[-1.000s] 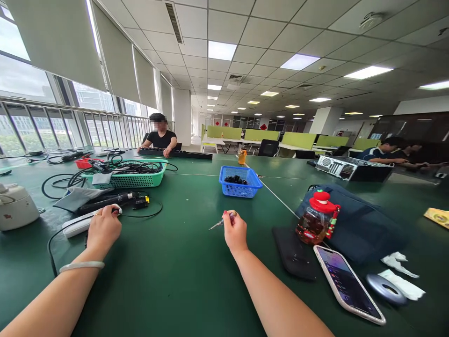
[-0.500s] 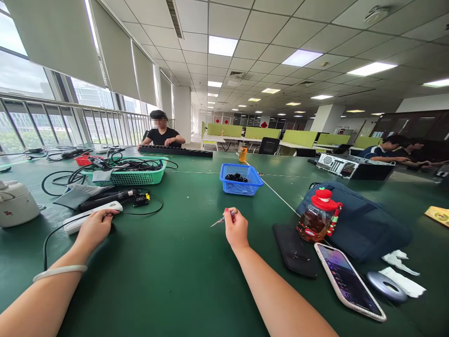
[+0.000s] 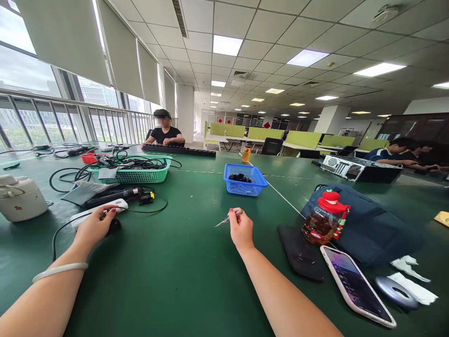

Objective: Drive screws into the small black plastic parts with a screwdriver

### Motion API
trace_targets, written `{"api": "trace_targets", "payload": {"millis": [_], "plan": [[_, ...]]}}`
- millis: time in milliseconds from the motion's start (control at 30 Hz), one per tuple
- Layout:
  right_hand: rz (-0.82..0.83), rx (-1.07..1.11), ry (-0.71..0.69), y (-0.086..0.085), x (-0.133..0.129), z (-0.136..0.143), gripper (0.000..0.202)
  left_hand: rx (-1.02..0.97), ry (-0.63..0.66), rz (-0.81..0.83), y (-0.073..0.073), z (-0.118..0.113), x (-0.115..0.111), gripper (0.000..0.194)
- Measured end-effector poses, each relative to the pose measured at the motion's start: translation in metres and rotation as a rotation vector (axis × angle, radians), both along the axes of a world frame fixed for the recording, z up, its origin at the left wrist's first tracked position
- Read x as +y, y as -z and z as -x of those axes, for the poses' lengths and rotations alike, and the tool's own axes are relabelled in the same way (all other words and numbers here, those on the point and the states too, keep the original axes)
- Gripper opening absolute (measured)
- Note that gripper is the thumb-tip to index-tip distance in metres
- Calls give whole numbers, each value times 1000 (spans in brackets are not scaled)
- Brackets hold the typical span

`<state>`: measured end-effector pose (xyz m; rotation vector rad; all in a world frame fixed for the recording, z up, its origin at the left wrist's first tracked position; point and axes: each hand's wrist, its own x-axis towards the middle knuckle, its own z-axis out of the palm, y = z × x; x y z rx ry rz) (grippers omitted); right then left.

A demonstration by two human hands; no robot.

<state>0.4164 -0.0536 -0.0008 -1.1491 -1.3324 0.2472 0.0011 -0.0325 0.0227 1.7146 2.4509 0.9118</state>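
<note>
My right hand is closed round the handle of a small screwdriver, whose thin tip points left above the green table. My left hand is at the near edge of a white power strip, thumb and fingers bent together. What it grips, if anything, is too small to make out. A dark object lies beside that hand. Beyond my right hand stands a blue basket with black pieces in it.
A green basket of cables is at the left, near a white pot. At the right are a black pouch, a phone, a red-lidded jar and a dark bag. A person sits across.
The view has shifted, so the table items appear slightly further right. My left hand has lifted a little off the power strip, its fingers drawn closer together. My right hand still holds the screwdriver.
</note>
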Motion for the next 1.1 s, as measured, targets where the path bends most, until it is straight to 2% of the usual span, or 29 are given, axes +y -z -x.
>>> {"api": "trace_targets", "payload": {"millis": [100, 333, 533, 633, 733, 833, 967, 1100], "plan": [[3, -5, 0, 0, -1, 0, 34, 16, -64, 83, -2, 2, -2, 49], [-1, -11, -1, 2, 1, -1, 33, 45, -45, 133, 5, 11, 3, 52], [11, -12, 3, 1, 0, 0, 35, 42, 28, 100, 14, 16, 8, 45], [16, -12, -2, 0, -1, 0, 35, 43, 95, 76, 13, 14, 7, 43], [14, -12, -2, -1, -2, 0, 34, 57, 153, -25, 8, 8, 5, 42], [11, -16, 1, 0, -1, 0, 33, 55, 131, -109, 4, 3, 3, 40], [21, -13, -9, 1, 0, -1, 34, 24, 158, -80, 4, 4, 3, 41], [24, -11, -7, 0, -1, 0, 36, -42, 127, -45, 9, 10, 5, 39]]}}
